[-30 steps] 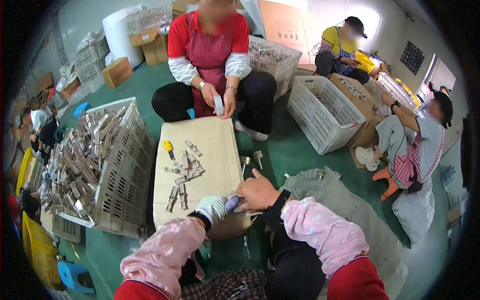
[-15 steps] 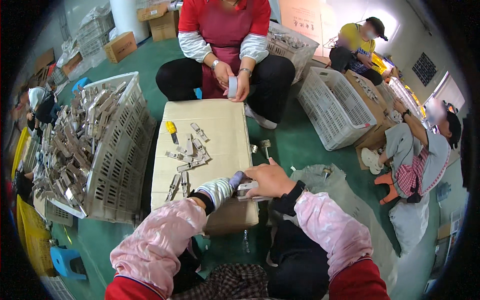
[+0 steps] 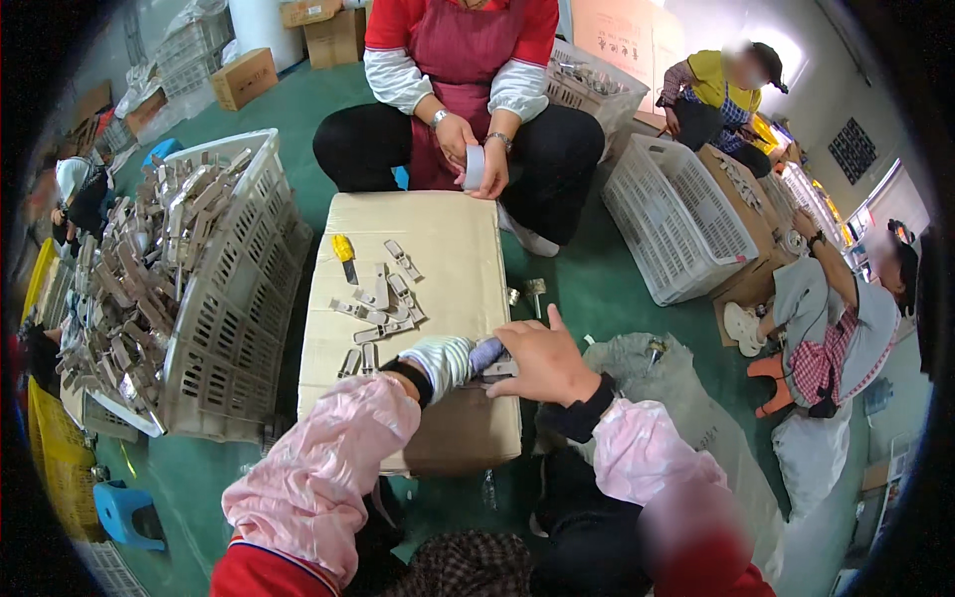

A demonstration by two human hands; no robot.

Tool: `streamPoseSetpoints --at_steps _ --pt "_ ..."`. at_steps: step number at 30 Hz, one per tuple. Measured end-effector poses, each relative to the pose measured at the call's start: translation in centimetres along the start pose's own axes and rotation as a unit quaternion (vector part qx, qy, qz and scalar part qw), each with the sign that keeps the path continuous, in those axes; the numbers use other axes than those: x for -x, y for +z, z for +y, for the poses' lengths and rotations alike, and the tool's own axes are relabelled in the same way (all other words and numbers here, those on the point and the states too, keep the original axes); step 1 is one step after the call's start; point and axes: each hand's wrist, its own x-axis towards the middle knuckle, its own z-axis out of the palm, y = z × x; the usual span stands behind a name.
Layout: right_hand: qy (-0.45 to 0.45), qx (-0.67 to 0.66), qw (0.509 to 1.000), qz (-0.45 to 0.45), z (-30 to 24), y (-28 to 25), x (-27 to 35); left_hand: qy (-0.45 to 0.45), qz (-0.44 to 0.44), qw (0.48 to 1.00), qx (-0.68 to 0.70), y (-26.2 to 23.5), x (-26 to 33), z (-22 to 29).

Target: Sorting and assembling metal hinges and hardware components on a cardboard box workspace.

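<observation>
My left hand (image 3: 450, 362), in a striped glove with purple-grey fingertips, holds a flat metal clip (image 3: 497, 370) at the right edge of a cardboard-topped work surface (image 3: 448, 234). My right hand (image 3: 545, 360) is bare. Its thumb and fingers close around the clip's right side, one other finger stretched up and away. The hands cover much of the clip. Several similar metal clips (image 3: 401, 298) lie loose on the cardboard, two of them beside my left wrist. A yellow-handled utility knife (image 3: 344, 257) rests near the far left corner.
A white crate (image 3: 224, 328) heaped with metal clips stands at left. Across from me, a seated person holds a roll of tape (image 3: 475, 167). White crates (image 3: 676, 224), a plastic sheet (image 3: 676, 398) and other workers are at right. A blue stool (image 3: 127, 512) stands lower left.
The view has shifted slightly. My right hand's upper finger has lifted farther from the others. Both hands remain at the same clip. The tape-holding person's hands are nearly unmoved.
</observation>
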Motion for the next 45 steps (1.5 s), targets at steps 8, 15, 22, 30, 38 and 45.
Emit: streamPoseSetpoints --at_steps 8,15,22,30,38,45 --pt "0.039 -0.062 0.995 -0.069 2.1 -0.5 -4.1 0.074 0.068 0.993 0.068 0.0 -2.4 -2.1" --pt "0.055 -0.242 0.952 -0.178 7.8 0.9 -6.9 0.099 0.105 0.986 -0.086 -1.4 -1.0 0.8" --pt "0.015 -0.118 0.988 -0.096 4.7 -1.8 -4.2 0.083 0.074 0.978 -0.176 -1.7 -3.0 -1.1" --pt "0.005 -0.018 0.998 -0.066 5.3 -0.9 -6.5 0.088 0.085 0.991 -0.055 -3.9 -3.9 -0.6" --pt "0.04 -0.223 0.949 -0.217 9.4 -0.5 -10.7 0.096 0.16 0.964 -0.189 -2.4 -3.6 0.3" --pt "-0.036 -0.046 0.996 -0.067 8.0 -1.6 -8.6 0.096 0.133 0.966 -0.201 -4.3 -4.9 -0.3"
